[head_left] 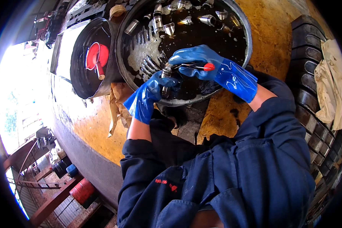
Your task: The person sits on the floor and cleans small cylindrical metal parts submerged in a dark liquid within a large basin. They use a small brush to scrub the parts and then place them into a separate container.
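My left hand (150, 91), in a wet blue rubber glove, is closed round a shiny metal cylindrical part (167, 71), held upright over the near side of a wide round tub (121, 62). My right hand (201, 57), gloved the same way, grips a slim dark tool with a red end (208, 67). Its other end meets the top of the metal part; the exact tip is too small to tell. Dark oily liquid fills much of the tub. Several similar metal parts (157, 23) stand and lie at its far side, and dark ridged pieces (150, 66) lie nearer my hands.
Left of the tub stands a dark drum (77, 62) with a red dipper (98, 56) in it. Brown paper (119, 104) lies beside the tub. Rows of dark metal blocks (307, 72) line the right, with a tan cloth (330, 79) over them. A red barrel (82, 190) lies lower left.
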Motion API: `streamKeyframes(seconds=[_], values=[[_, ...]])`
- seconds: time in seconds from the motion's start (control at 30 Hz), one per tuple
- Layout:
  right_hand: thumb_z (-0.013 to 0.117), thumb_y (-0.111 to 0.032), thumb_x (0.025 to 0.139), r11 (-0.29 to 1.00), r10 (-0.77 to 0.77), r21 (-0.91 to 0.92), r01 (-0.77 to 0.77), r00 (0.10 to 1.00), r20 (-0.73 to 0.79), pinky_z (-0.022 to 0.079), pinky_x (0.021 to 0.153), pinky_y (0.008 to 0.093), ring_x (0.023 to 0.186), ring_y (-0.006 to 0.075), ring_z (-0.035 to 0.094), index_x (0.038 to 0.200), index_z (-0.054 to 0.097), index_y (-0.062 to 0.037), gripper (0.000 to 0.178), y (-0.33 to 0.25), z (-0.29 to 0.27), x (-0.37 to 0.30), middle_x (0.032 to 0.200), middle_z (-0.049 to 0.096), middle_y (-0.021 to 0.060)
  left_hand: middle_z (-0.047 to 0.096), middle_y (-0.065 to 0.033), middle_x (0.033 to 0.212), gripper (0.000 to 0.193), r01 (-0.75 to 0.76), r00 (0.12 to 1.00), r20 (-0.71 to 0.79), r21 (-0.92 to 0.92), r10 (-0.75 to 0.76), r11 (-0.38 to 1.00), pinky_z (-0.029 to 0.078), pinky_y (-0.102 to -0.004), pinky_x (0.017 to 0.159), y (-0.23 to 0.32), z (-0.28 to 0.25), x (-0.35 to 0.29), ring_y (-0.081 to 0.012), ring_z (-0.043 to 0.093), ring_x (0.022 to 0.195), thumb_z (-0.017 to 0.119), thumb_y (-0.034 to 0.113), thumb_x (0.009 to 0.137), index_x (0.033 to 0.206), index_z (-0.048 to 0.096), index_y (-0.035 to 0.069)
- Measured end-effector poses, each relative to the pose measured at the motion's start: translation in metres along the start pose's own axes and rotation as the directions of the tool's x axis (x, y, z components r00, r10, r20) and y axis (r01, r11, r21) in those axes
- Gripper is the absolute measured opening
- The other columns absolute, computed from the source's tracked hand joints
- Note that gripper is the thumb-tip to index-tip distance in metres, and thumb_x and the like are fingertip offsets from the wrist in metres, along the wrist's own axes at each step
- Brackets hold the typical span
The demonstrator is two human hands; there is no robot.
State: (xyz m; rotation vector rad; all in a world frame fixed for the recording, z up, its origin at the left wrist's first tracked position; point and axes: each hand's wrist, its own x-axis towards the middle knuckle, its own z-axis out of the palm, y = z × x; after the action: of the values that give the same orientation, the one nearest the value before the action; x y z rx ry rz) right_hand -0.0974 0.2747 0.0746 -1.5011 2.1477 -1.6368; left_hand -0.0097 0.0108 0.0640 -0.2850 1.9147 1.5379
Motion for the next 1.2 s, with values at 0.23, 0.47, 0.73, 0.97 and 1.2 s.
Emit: streamKeyframes(seconds=[0.23, 0.47, 0.73, 0.97, 1.2], values=[[0.069, -0.023, 0.098, 0.726, 0.684, -0.083, -0.683, 0.729, -0.020, 0.061, 0.092, 0.0371, 0.105, 0.0262, 0.074, 0.122, 0.073, -0.0092, 0.028, 0.010, 0.004, -0.018, 0.113, 0.076, 0.0140, 0.076, -0.0054, 0.110, 0.049, 0.045, 0.999, 0.025, -0.100, -0.043, 0.994, 0.057, -0.0330, 0.094, 0.006, 0.005, 0.000, -0.0172, 0.071, 0.100, 0.090, 0.006, 0.075, 0.121, 0.073, 0.005], [0.062, -0.036, 0.100, 0.462, 0.875, -0.418, -0.782, 0.479, 0.071, 0.058, 0.094, 0.0394, 0.104, 0.0287, 0.073, 0.122, 0.074, -0.0186, 0.030, -0.015, -0.026, 0.003, 0.115, 0.076, 0.0098, 0.076, -0.0043, 0.113, 0.047, -0.119, 0.984, -0.114, 0.134, 0.134, 0.984, 0.058, -0.0324, 0.095, 0.001, 0.007, 0.007, -0.0147, 0.070, 0.103, 0.089, 0.003, 0.077, 0.122, 0.073, 0.005], [0.069, -0.020, 0.098, 0.992, 0.089, 0.075, -0.099, 0.988, 0.125, 0.060, 0.093, 0.0428, 0.104, 0.0288, 0.074, 0.129, 0.071, -0.0104, 0.032, -0.014, -0.018, 0.007, 0.118, 0.075, 0.0140, 0.075, -0.0032, 0.110, 0.050, -0.218, 0.972, -0.053, 0.177, 0.231, 0.960, 0.056, -0.0308, 0.094, -0.007, 0.001, 0.015, -0.0139, 0.069, 0.101, 0.088, 0.008, 0.075, 0.122, 0.070, 0.006], [0.067, -0.033, 0.096, 0.791, 0.598, 0.022, -0.611, 0.781, 0.178, 0.058, 0.094, 0.0396, 0.103, 0.0262, 0.073, 0.121, 0.076, -0.0202, 0.029, -0.048, -0.018, 0.023, 0.108, 0.078, 0.0085, 0.077, -0.0055, 0.107, 0.051, -0.152, 0.949, -0.214, 0.330, 0.231, 0.932, 0.057, -0.0338, 0.092, -0.005, 0.012, 0.015, -0.0167, 0.071, 0.099, 0.089, 0.014, 0.071, 0.119, 0.072, 0.009], [0.059, -0.046, 0.095, 0.432, 0.901, -0.340, -0.836, 0.414, 0.127, 0.057, 0.091, 0.0408, 0.096, 0.0274, 0.074, 0.111, 0.076, -0.0169, 0.037, -0.011, -0.016, 0.004, 0.102, 0.077, 0.0118, 0.078, -0.0093, 0.103, 0.043, -0.022, 0.811, -0.428, 0.658, 0.398, 0.752, 0.060, -0.0377, 0.091, 0.007, 0.007, 0.020, -0.0265, 0.075, 0.098, 0.086, 0.022, 0.071, 0.111, 0.074, 0.013]])
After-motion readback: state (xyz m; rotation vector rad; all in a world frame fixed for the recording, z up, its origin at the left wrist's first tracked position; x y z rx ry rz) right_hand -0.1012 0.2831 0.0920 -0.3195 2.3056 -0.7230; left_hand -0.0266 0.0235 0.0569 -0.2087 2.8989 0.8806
